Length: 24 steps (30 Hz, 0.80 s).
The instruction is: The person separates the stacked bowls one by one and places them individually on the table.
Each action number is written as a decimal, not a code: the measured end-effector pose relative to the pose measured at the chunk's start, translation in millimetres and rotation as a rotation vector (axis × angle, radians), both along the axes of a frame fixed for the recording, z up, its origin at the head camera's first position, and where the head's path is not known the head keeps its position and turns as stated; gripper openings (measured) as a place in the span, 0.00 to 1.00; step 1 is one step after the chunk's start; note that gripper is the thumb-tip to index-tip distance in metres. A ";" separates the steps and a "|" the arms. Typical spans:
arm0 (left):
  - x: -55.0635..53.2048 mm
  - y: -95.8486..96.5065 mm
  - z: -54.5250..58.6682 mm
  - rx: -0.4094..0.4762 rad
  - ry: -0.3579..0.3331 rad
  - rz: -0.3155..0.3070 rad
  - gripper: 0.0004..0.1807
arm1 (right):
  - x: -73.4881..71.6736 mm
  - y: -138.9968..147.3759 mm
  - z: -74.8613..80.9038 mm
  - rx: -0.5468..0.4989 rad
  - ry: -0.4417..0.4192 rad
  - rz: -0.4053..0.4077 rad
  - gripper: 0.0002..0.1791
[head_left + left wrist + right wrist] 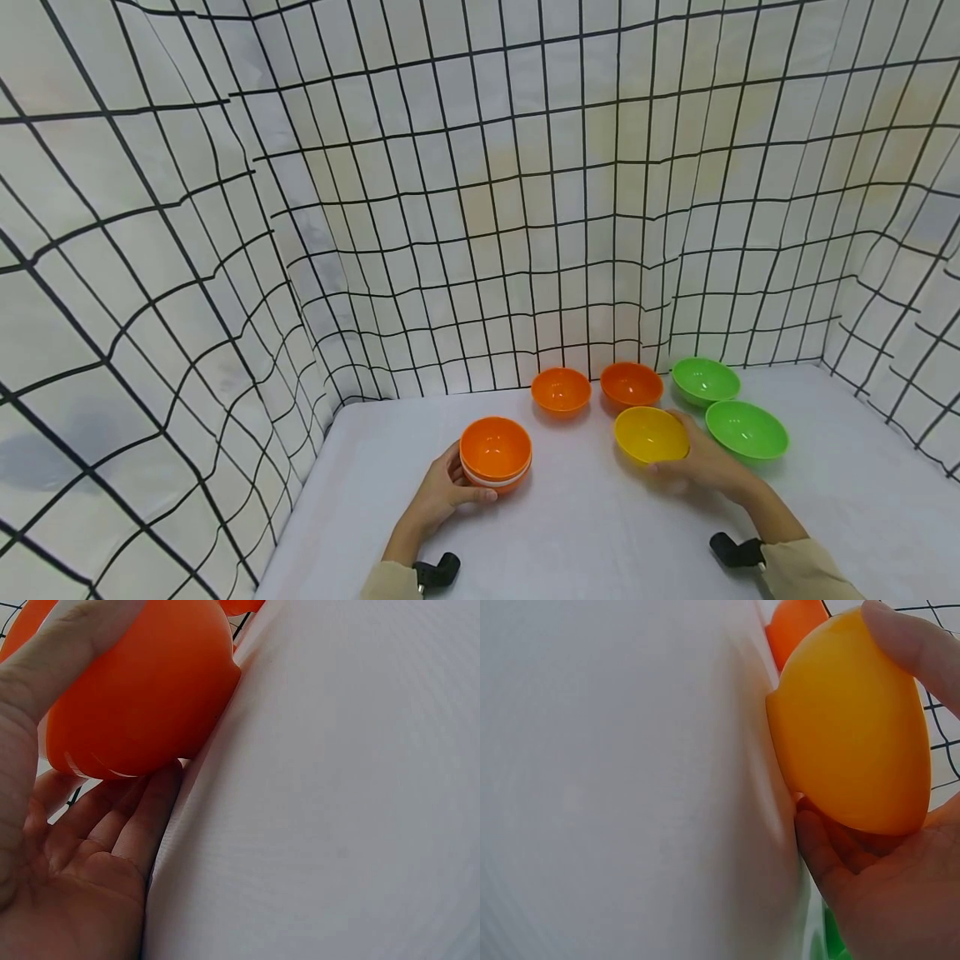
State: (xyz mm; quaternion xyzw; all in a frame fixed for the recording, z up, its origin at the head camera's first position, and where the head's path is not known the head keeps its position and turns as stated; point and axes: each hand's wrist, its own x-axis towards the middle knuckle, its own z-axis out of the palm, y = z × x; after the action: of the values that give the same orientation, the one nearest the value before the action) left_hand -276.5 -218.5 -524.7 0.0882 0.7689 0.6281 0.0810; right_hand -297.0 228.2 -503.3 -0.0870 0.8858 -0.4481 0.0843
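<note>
My left hand [447,487] holds a stack of bowls [495,450] from its left side, thumb in front and fingers behind. The stack shows an orange bowl on top, a white rim below it and orange again at the bottom. In the left wrist view the orange bowl [150,690] stands on the table between thumb and fingers. Farther right, my right hand [708,458] grips a yellow bowl [651,437] by its right side. The right wrist view shows the thumb near the rim of the yellow bowl [851,727] and the fingers along its side.
Two orange bowls [561,392] [632,386] stand at the back, behind the yellow one. Two green bowls [705,382] [747,431] are to the right, the nearer one close to my right hand. White walls with a black grid [480,208] border the white table [570,533].
</note>
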 end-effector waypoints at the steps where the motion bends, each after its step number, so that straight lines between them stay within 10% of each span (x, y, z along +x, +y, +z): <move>1: -0.1 0.0 -0.1 0.000 0.001 0.000 0.57 | -0.1 0.3 -0.1 0.003 -0.003 -0.001 0.66; 24: 0.7 -0.2 1.4 -0.015 0.020 -0.001 0.57 | -0.3 4.8 0.3 0.017 -0.026 0.003 0.67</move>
State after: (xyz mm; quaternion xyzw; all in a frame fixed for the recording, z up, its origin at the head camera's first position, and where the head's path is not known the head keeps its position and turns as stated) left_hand -275.8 -218.8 -523.3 0.0946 0.7742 0.6215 0.0742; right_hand -297.3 233.0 -502.9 -0.0819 0.8882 -0.4415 0.0972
